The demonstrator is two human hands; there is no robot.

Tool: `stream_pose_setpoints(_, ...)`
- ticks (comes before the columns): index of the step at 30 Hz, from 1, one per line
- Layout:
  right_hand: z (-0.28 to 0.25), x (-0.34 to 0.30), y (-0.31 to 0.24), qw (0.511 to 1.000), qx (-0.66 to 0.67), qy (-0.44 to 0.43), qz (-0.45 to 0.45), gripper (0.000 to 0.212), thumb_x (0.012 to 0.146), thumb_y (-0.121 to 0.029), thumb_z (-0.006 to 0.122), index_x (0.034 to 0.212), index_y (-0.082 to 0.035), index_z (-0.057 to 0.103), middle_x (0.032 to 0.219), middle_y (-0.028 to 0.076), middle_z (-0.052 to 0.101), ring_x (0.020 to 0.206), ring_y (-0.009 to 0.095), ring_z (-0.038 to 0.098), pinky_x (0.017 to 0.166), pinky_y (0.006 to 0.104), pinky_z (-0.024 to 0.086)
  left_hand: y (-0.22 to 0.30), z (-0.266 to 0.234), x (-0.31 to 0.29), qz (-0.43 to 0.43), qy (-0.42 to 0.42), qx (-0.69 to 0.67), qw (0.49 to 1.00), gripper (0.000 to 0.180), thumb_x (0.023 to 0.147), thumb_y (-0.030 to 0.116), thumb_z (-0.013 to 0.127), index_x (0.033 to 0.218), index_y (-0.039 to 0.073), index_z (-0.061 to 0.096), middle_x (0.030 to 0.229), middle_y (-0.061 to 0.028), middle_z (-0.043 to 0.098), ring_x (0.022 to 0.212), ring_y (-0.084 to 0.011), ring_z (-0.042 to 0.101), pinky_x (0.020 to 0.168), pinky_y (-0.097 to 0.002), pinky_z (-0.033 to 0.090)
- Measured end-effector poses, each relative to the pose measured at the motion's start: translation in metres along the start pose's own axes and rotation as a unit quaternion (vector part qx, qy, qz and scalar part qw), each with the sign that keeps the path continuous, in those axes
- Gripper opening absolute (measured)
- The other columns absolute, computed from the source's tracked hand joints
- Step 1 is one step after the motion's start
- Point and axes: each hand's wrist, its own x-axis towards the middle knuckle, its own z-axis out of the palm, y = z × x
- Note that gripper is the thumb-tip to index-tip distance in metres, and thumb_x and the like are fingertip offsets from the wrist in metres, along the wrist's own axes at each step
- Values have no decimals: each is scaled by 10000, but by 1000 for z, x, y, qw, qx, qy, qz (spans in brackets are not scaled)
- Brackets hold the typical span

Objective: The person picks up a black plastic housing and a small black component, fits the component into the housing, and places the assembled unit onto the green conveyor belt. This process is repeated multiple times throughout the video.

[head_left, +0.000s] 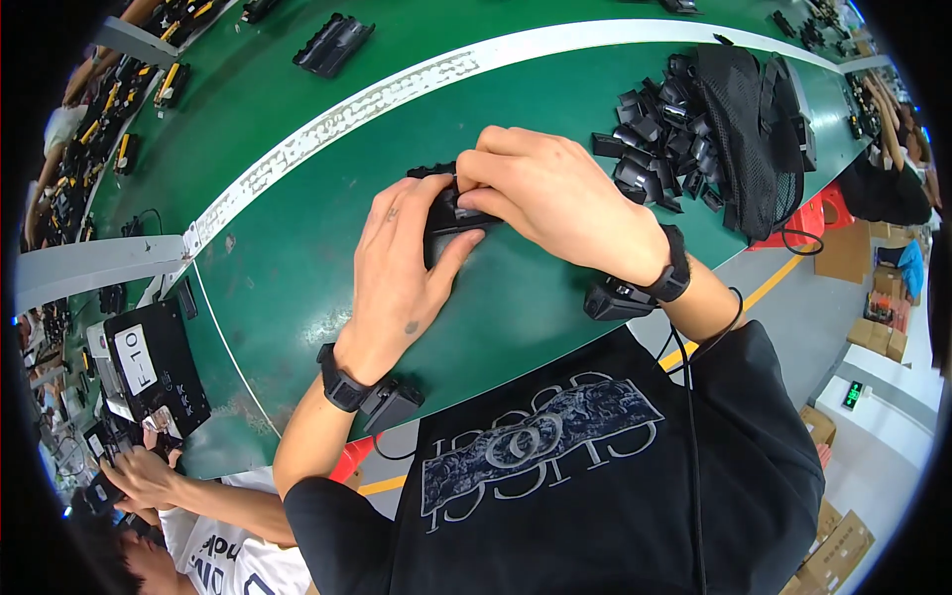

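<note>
A dark black plastic housing (441,220) rests on the green table in front of me, largely covered by my fingers. My left hand (402,258) grips it from the left, with the thumb along its near edge and the fingers over its far side. From the right, the curled fingers of my right hand (540,188) pinch at the housing's right part. Whether a separate small piece sits between those fingers is hidden.
To the right lies a heap of small black plastic parts (659,134) beside a black mesh bag (739,139). A white strip (397,94) crosses the table; beyond it lies another black housing (334,45). At lower left, a co-worker's hand (144,478) works near a black box (159,367).
</note>
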Motion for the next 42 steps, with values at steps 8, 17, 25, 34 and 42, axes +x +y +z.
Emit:
stream_pose_setpoints(8,-38,-8,16,1000,-13,-3,-22,176,963,-70,730,1138,-64,714,982,121,645,884,356,671,763,438,544,-6,-6,-1,26,47,137,989,541,839,250,910,1308,106,681,1237,-84,750,1388,-334,528,1192,-592,286)
stream_pose_setpoints(17,-28,-8,43,980,-146,-118,68,223,955,-29,703,1178,-22,700,1040,167,661,980,405,679,811,455,554,-7,-2,-1,20,32,101,994,533,855,298,906,1314,131,692,1206,-61,773,1409,-312,513,1173,-566,266)
stream_pose_setpoints(25,-50,-9,43,980,-173,-99,12,198,955,-24,691,1152,-6,673,1070,168,655,1009,401,674,832,461,551,-9,-2,-2,15,39,94,995,526,851,311,908,1302,136,702,1213,-51,781,1399,-312,518,1158,-553,275)
stream_pose_setpoints(34,-21,15,48,980,-172,-100,-5,222,949,-53,716,1165,-26,671,1061,140,632,989,369,666,824,455,545,-10,-2,-2,23,37,79,996,500,846,318,909,1268,130,718,1204,-41,783,1391,-308,525,1145,-545,284)
stream_pose_setpoints(42,-36,-12,48,980,-182,-63,38,207,941,-125,765,1099,-52,654,1032,113,614,960,354,654,803,440,543,-13,-3,-4,32,45,70,996,499,842,308,905,1269,124,723,1223,-41,768,1374,-319,529,1134,-552,300)
